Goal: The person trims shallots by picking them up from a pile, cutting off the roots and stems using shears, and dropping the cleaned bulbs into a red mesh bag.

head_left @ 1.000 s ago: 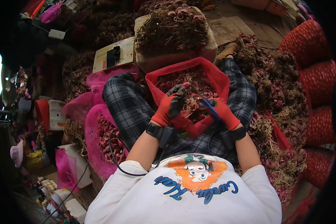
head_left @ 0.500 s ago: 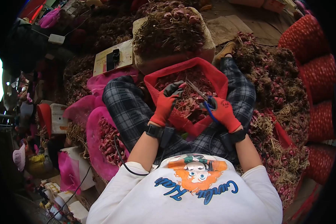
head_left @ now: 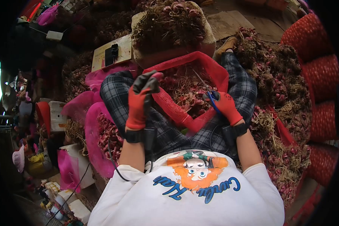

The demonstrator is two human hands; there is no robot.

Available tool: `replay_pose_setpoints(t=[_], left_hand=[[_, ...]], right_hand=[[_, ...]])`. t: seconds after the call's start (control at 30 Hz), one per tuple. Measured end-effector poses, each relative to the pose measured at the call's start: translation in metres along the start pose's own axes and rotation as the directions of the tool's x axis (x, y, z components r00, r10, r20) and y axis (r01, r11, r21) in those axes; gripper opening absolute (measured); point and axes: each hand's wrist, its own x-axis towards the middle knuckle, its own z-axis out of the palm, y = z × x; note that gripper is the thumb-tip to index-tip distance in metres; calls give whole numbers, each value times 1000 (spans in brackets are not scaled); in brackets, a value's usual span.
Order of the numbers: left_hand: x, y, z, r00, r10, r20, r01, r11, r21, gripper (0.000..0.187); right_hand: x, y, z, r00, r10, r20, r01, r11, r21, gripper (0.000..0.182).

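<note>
My left hand (head_left: 142, 98), in a red glove with dark grey palm and fingers, is raised over my left thigh beside the red mesh bag (head_left: 171, 107). Its fingers pinch a small reddish shallot (head_left: 158, 75) at their tips. In my right hand (head_left: 226, 107), gloved the same way, are blue-handled scissors (head_left: 202, 82), blades pointing up and left over the bag's mouth. Whether the blades are fully closed is hard to see. Loose shallots and dry trimmings (head_left: 186, 93) lie inside the bag between my legs.
A pale block (head_left: 150, 55) ahead bears a heap of shallots with dry tops (head_left: 177, 28). A phone (head_left: 109, 56) lies on a board (head_left: 99, 62) to its left. A pink mesh bag (head_left: 94, 141) of shallots stands left; more shallots (head_left: 278, 94) and full red sacks (head_left: 320, 79) lie right.
My left hand has moved left, away from the scissors, with the shallot in its fingers. My right hand keeps hold of the scissors in nearly the same place.
</note>
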Motion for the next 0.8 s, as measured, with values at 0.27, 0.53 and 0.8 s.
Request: replay_pose_setpoints(t=[0.27,0.53,0.8], left_hand=[[-141,53,-248,816,165,-554,382,567,730,23],[-74,49,-92,869,439,-229,-138,658,740,29],[22,-100,92,824,-209,526,-461,293,838,37]], right_hand=[[23,16,17,987,23,-158,-2,991,134,24],[31,35,33,986,-8,-165,20,997,69,31],[36,65,25,927,321,-193,-138,771,622,17]])
